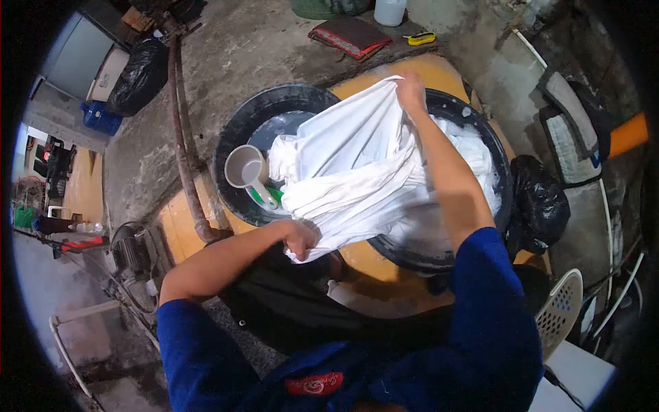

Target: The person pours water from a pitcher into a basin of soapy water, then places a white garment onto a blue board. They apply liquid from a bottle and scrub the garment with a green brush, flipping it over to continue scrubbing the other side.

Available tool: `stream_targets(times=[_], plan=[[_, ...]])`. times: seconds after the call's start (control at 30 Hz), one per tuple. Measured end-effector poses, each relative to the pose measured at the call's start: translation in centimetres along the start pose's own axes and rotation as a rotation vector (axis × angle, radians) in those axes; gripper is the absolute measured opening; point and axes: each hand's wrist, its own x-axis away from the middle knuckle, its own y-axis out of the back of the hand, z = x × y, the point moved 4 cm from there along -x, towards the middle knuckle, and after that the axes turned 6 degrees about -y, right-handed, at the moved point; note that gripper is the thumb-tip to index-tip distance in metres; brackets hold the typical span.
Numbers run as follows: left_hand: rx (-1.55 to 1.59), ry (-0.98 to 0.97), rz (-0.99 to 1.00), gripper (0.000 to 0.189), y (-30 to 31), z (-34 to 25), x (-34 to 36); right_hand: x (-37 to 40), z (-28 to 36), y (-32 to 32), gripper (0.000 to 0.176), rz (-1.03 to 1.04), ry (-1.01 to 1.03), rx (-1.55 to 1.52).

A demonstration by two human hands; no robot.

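Head view: white cloth (357, 172) was held stretched above black basins (230, 141); top corner gripped by right hand (412, 89), bottom end clenched in left hand (302, 239); tension judged best applied evenly, drips caught over basins.

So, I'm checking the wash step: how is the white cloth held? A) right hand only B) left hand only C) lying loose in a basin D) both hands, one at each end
D: the left hand clutches the lower end of the white cloth and the right hand its upper end, above the black basins.
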Motion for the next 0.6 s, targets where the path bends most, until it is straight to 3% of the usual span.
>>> stream_targets(times=[0.03, 0.1, 0.13, 0.17, 0.23, 0.27, 0.3, 0.33, 0.37, 0.4, 0.47, 0.53, 0.6], plan=[[0.107, 0.025, 0.035, 0.027, 0.5, 0.4, 0.2, 0.3, 0.0, 1.4, 0.03, -0.069, 0.136, 0.09], [0.317, 0.089, 0.099, 0.025, 2.6, -0.3, 1.4, 1.0, -0.5, 1.6, 0.024, 0.181, 0.241, -0.216], [0.366, 0.055, -0.007, 0.024, 5.2, -1.5, 2.7, 1.6, -1.2, 1.7, 0.023, 0.301, 0.286, -0.373], [0.415, 0.022, -0.112, 0.024, 7.3, -2.1, 3.8, 2.3, -2.6, 2.6, 0.024, 0.251, 0.268, -0.352], [0.525, 0.058, -0.598, 0.022, 11.6, -2.5, 6.5, 3.8, -5.7, 5.2, 0.025, 0.149, 0.244, -0.313], [0.296, 0.192, -0.867, 0.023, 13.4, -1.2, 7.6, 4.8, -8.0, 6.8, 0.024, 0.175, 0.158, -0.157], [0.054, 0.324, -1.128, 0.024, 14.9, -0.2, 8.7, 6.4, -9.8, 7.9, 0.024, 0.32, 0.07, 0.012], [-0.051, 0.341, -1.243, 0.027, 15.3, 0.2, 9.0, 9.0, -11.4, 8.6, 0.025, 0.47, -0.025, 0.182], [-0.158, 0.356, -1.361, 0.031, 15.7, 0.7, 9.1, 12.0, -10.2, 9.2, 0.029, 0.56, 0.078, 0.236], [-0.191, 0.347, -1.355, 0.038, 15.8, 1.9, 8.1, 14.6, -10.8, 8.4, 0.03, 0.708, 0.219, 0.19], [-0.368, 0.498, -1.32, 0.036, 16.1, 2.6, 6.5, 19.0, -10.5, 6.7, 0.04, 0.929, 0.126, 0.115], [-0.369, 0.579, -1.171, 0.031, 16.6, 4.8, 5.1, 22.1, -7.1, 7.1, 0.054, 0.509, 0.598, 0.136], [-0.442, 0.473, -1.157, 0.027, 16.5, 5.3, 4.5, 25.7, -5.3, 5.9, 0.047, 0.354, 0.747, 0.215]])
